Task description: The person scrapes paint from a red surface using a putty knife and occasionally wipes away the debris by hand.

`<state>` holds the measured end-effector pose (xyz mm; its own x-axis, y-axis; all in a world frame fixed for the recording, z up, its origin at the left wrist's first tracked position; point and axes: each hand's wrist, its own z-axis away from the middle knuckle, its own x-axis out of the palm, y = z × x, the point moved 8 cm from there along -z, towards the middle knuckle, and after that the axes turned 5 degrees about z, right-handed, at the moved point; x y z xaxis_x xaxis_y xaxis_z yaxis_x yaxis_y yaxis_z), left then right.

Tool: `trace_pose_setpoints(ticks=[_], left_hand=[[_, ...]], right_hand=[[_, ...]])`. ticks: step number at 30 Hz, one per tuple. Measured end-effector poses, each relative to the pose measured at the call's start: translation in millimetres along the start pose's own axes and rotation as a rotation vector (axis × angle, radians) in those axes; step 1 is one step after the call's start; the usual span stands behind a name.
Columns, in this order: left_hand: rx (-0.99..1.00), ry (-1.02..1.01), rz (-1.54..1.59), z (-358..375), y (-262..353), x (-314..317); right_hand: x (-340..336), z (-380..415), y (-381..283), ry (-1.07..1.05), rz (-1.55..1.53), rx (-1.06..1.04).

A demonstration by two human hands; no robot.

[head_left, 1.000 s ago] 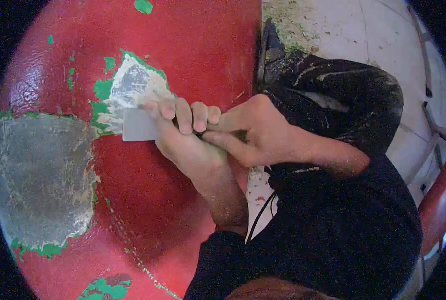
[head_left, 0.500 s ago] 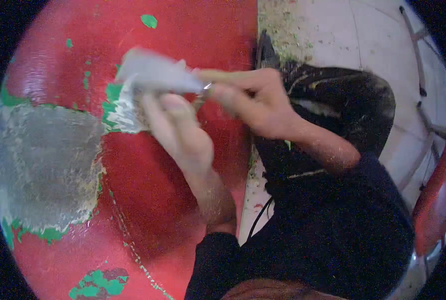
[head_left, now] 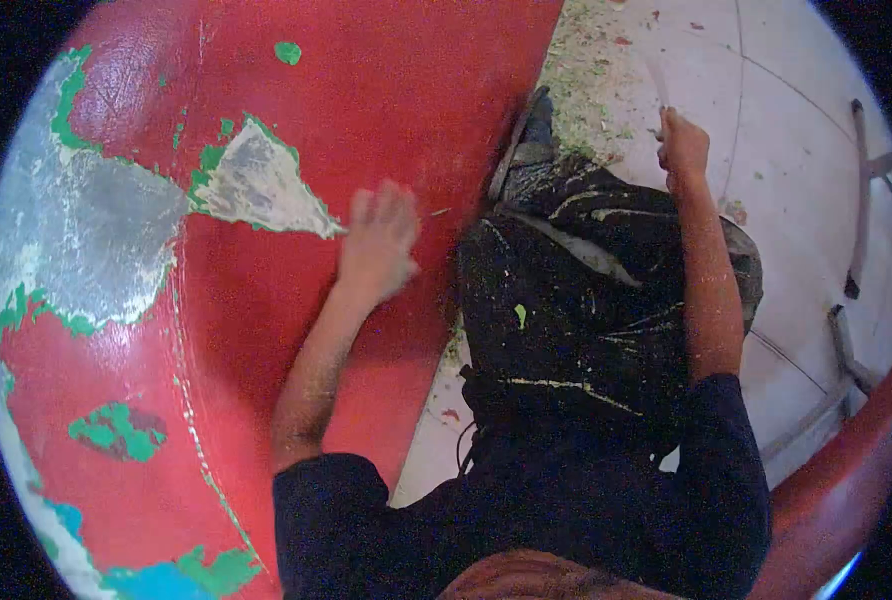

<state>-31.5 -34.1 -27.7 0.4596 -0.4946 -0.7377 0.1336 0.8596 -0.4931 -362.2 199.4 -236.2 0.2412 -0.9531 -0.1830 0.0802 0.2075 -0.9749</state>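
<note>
My left hand (head_left: 381, 245) lies over the red painted surface (head_left: 396, 90), fingers apart and slightly blurred. Just left of it is a small scraped patch (head_left: 256, 180), whitish grey with green paint along its edge. Off to the right, above the floor, my right hand (head_left: 684, 148) is wrapped round the handle of a scraper. Its blade (head_left: 658, 82) is seen nearly edge-on and blurred. A thin pale sliver (head_left: 440, 212) lies on the red surface beside my left hand.
A larger bare grey patch (head_left: 96, 225) spreads at the left, with green chipped paint around it. Paint flakes (head_left: 586, 90) litter the pale tiled floor (head_left: 701, 45). My dark, paint-flecked trousers (head_left: 586, 270) are beside the red surface's edge. Grey metal bars (head_left: 856, 220) stand at right.
My right hand has carried the scraper from the small patch out to the right over the floor. My left hand has come off the patch and spread its fingers. The view has shifted slightly.
</note>
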Motion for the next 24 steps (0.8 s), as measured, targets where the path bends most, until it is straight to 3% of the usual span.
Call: trace_pose_setpoints(ticks=[4,5,6,7,9,11,12,15,16,18,19,22,24], left_hand=[[0.08,0.047,0.31,18.8,11.7,-30.5],[0.098,0.059,0.387,24.3,8.9,-43.8],[-0.078,0.134,0.171,27.2,-16.0,-74.3],[-0.258,0.203,-0.046,37.2,-43.0,-100.3],[-0.544,0.538,-0.488,80.5,-86.6,-124.1],[-0.62,0.44,-0.499,83.8,-83.5,-114.3],[-0.663,0.395,-0.505,86.1,-80.8,-107.9],[-0.32,0.122,-0.307,80.3,-47.2,-40.0],[-0.182,0.058,-0.309,77.6,-35.0,-28.5],[-0.164,0.083,-0.291,80.4,-40.5,-34.5],[-0.156,0.095,-0.28,80.7,-43.3,-41.1],[-0.475,0.352,-0.351,92.4,-89.7,-111.5],[-0.696,0.374,-0.505,97.1,-112.4,-157.3]], right_hand=[[19.6,49.2,-69.1,-0.181,-0.321,0.116],[11.1,39.5,-71.4,-0.097,-0.129,-0.19],[6.9,28.5,-63.4,-0.015,0.065,-0.499],[3.7,26.9,-60.2,-0.043,-0.013,-0.405],[-2.9,26.1,-55.0,-0.075,-0.176,-0.212],[-14.4,44.6,-67.6,-0.075,-0.323,0.185],[-18.1,41.0,-71.9,-0.075,-0.301,0.072],[-19.5,31.5,-68.6,-0.074,-0.279,-0.13],[-18.8,33.6,-69.8,-0.073,-0.302,-0.097],[-17.4,43.5,-63.8,-0.102,-0.421,0.156],[-16.2,46.6,-70.1,-0.114,-0.393,0.166],[-6.1,52.5,-71.3,-0.147,-0.319,0.164],[-3.0,52.1,-70.0,-0.132,-0.285,0.14]])
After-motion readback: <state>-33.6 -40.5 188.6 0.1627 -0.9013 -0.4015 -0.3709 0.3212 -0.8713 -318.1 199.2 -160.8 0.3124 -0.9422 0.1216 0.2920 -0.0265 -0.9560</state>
